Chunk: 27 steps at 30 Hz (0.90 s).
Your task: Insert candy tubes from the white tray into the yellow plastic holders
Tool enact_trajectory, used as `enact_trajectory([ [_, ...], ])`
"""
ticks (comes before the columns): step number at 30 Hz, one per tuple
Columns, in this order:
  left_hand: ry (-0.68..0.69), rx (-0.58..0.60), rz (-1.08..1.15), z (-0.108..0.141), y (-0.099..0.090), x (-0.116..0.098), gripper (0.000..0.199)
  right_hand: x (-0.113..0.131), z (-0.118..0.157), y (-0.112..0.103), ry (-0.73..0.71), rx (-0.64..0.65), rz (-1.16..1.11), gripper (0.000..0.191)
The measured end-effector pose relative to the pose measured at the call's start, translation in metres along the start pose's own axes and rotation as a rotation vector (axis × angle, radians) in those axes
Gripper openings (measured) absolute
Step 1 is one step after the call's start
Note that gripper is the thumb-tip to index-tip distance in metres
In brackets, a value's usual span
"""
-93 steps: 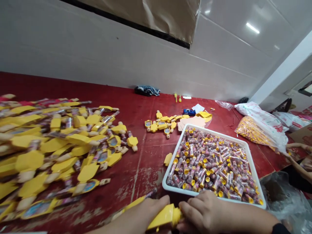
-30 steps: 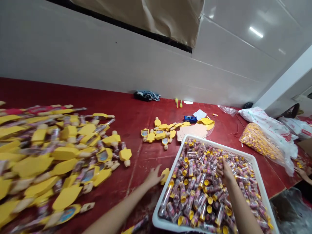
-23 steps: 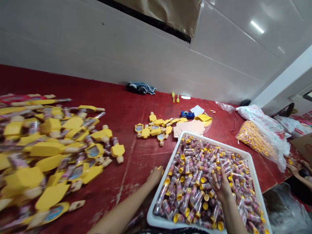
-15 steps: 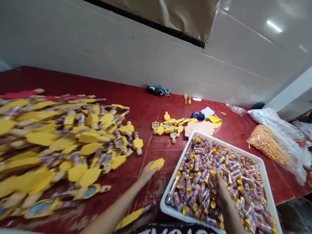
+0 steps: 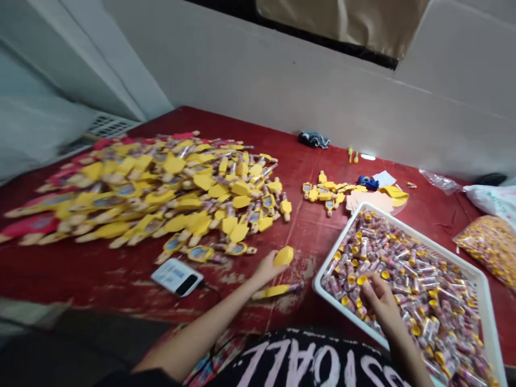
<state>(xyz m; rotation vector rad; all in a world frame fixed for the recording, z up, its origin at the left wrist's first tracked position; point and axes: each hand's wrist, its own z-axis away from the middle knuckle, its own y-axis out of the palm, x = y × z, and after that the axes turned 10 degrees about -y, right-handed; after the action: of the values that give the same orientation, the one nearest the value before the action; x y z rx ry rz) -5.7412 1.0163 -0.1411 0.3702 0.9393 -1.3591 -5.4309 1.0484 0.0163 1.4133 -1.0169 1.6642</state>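
My left hand [image 5: 266,270] is closed on a yellow paddle-shaped piece [image 5: 284,256], held over the red table left of the white tray. Small clear tubes with pink-purple printing and yellow caps [image 5: 407,269] fill the white tray [image 5: 489,322]. Over the tray's near left part, my right hand [image 5: 381,298] pinches a yellow-capped tube [image 5: 362,280]; its lower end is hard to make out. Just below my left hand lies a yellow piece with a tube attached [image 5: 278,291].
A big pile of yellow and pink paddle-shaped pieces [image 5: 173,193] covers the left of the red table [image 5: 121,277]. In front of it sits a white device with a dark display [image 5: 177,277]. Farther back are a blue tape dispenser [image 5: 368,183] and a bag of yellow-capped tubes [image 5: 487,247].
My view has turned left, bringing the whole pile and the white device into sight. My right hand has shifted toward the tray's near left edge. The left still holds the yellow piece.
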Motion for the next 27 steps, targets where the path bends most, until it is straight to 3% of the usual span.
enact_trajectory([
  [2, -0.040, -0.095, -0.185, -0.012, -0.005, 0.034, 0.040, -0.009, 0.017, -0.002, 0.109, -0.023, -0.043, 0.046],
  [6, -0.056, -0.086, -0.452, -0.029, 0.001, 0.074, 0.038, -0.014, 0.041, -0.001, 0.189, -0.081, -0.073, 0.045],
  [11, 0.046, -0.001, -0.672, -0.041, 0.029, 0.085, 0.041, 0.001, 0.050, -0.001, 0.143, -0.135, -0.031, 0.047],
  [17, 0.266, 0.287, -0.773, -0.046, 0.052, 0.080, 0.035, 0.003, 0.045, -0.005, 0.209, -0.123, 0.044, 0.060],
  [19, 0.302, 0.321, -0.784, -0.058, 0.058, 0.067, 0.030, -0.002, 0.039, -0.010, 0.201, -0.120, 0.074, 0.061],
  [21, 0.334, 0.277, -0.789, -0.081, 0.064, 0.040, 0.030, -0.008, 0.030, -0.017, 0.183, -0.129, 0.127, 0.061],
  [27, 0.387, 0.098, -0.798, -0.189, 0.093, -0.089, 0.038, -0.015, -0.004, -0.047, 0.105, -0.245, 0.300, 0.048],
])
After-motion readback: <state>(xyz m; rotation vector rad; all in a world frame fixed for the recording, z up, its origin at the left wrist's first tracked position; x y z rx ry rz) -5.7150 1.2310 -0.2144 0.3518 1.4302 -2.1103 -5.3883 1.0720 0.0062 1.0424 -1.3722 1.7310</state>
